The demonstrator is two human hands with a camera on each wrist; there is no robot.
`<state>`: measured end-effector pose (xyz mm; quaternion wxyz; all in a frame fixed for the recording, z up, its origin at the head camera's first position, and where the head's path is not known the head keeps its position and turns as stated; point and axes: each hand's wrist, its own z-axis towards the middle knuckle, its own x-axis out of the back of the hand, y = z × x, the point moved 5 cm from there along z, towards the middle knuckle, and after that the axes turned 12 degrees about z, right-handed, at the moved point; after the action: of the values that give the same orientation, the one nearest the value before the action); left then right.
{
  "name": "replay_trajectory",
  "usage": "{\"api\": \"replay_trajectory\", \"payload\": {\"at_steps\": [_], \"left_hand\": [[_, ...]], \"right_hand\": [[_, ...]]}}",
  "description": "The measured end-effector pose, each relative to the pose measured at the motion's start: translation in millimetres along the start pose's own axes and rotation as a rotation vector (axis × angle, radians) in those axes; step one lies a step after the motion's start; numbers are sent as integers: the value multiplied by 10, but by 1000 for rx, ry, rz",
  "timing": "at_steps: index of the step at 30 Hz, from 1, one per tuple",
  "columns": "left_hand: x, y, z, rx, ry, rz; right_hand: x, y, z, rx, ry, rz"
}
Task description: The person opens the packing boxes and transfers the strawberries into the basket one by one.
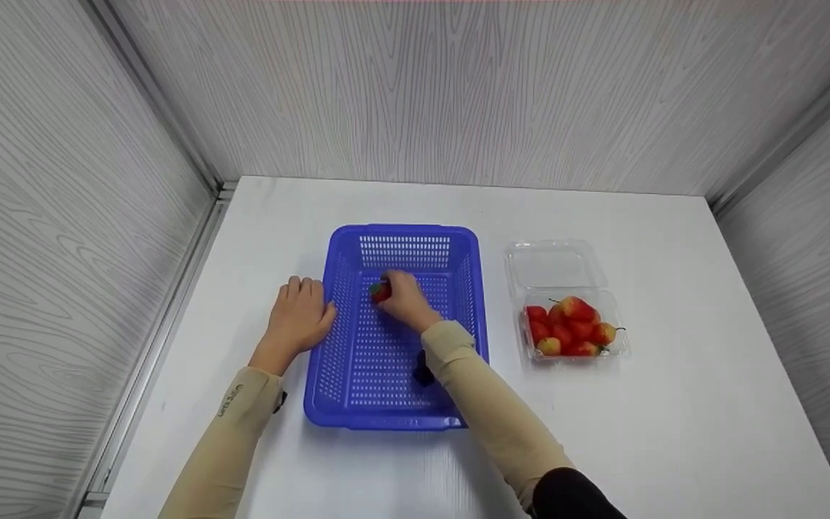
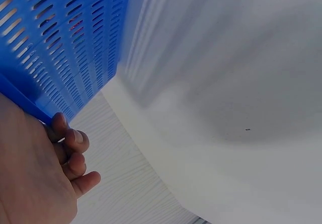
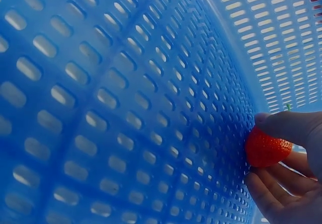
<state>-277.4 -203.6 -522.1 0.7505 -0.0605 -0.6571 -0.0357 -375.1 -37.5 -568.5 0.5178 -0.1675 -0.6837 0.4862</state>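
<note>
A blue plastic basket [image 1: 395, 422] with slotted walls stands on the white table. My left hand [image 1: 298, 313] grips its left rim, thumb over the edge; in the left wrist view the curled fingers [image 2: 75, 143] show outside the wall. Inside the basket, my right hand [image 1: 408, 299] pinches a red strawberry [image 3: 266, 147] between thumb and fingers, close to the slotted floor. The strawberry's green top [image 1: 375, 290] points left in the head view. To the right of the basket, a clear plastic clamshell box [image 1: 615, 346] holds several red and yellowish fruits [image 1: 566, 331], some with stems.
The box's lid [image 1: 558, 265] is folded back behind it. White table surface [image 1: 689, 404] extends to the right and front. Pale wood-grain panels [image 1: 422, 94] rise at the back and both sides. A dark wrist camera [image 1: 424, 369] sits under the right sleeve.
</note>
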Motion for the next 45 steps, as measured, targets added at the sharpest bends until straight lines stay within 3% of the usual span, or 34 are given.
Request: {"api": "replay_trajectory", "payload": {"at_steps": [7,14,20,29,33,38,45], "left_hand": [[-17,12,11,-9,22,-10],[0,10,13,3,18,-10],[-20,0,14,4,6,-11],[-16,9,-2,6,19,-18],[-11,14,4,2,21,-19],[5,19,13,-2,38,-22],[-14,21,13,5,4,-11]], "right_hand": [[69,-14,-32,-58,-20,-6],[254,-219,-75,-100,-41,-17],[597,-488,-111,-47,-27,-42],[1274,-665,-320,80,101,-100],[1597,-605,-480,119,181,-123],[2026,-395,-741,106,287,-131],[2519,86,-1178,-49,389,-117]]}}
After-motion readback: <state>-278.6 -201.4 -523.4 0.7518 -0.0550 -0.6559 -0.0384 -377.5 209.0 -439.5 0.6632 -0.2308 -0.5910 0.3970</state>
